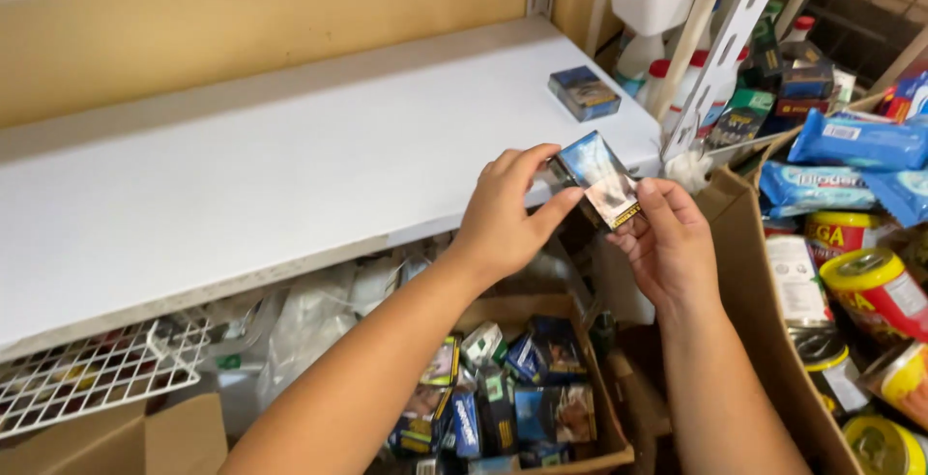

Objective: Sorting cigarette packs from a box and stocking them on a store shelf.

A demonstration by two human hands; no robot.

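Note:
Both my hands hold one small blue and grey packet point(597, 177) just in front of the white shelf's point(290, 166) edge. My left hand point(506, 216) pinches its left side between thumb and fingers. My right hand point(667, 243) grips its lower right corner. The packet is tilted. Another blue packet point(584, 92) lies on the shelf at the far right. Below my arms an open cardboard box point(607, 436) holds several similar small packets point(512, 398).
A large cardboard box point(764, 340) at the right holds yellow and red cans point(875, 287) and blue wrapped packs point(855, 142). White bottles and dark packets point(773, 88) stand behind a white bracket point(725, 50). A white wire rack point(97, 374) and plastic bags sit under the shelf.

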